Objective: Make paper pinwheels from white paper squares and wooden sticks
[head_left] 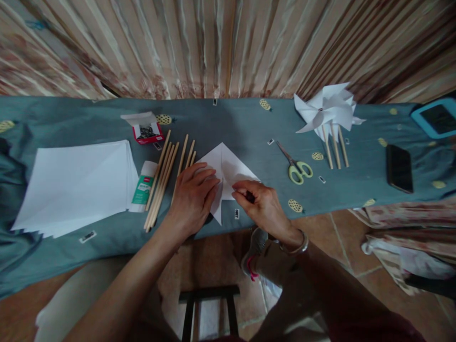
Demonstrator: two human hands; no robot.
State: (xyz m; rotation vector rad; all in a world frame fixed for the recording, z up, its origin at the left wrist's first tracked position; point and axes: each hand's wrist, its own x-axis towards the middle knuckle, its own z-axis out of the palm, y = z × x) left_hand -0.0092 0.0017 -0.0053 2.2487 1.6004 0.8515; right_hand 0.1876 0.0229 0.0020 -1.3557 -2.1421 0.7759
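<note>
A white sheet of paper (237, 168), creased down the middle and cut into pointed flaps, lies on the cloth in front of me. My left hand (194, 197) rests on its left half, fingers stretched out and pressing on it. Over the right half, my right hand (258, 202) is closed in a pinch with the fingertips at the paper. Something dark shows inside its curled fingers, too unclear to name. Just left of my left hand lie several wooden sticks (162, 180), partly hidden by it.
To the left are a stack of white paper (78, 185), a glue stick (144, 187) and a red box (147, 129) of small metal pieces. Rightward lie green-handled scissors (298, 170), paper pinwheels (326, 107) on sticks, a phone (399, 168) and a blue-framed device (438, 118).
</note>
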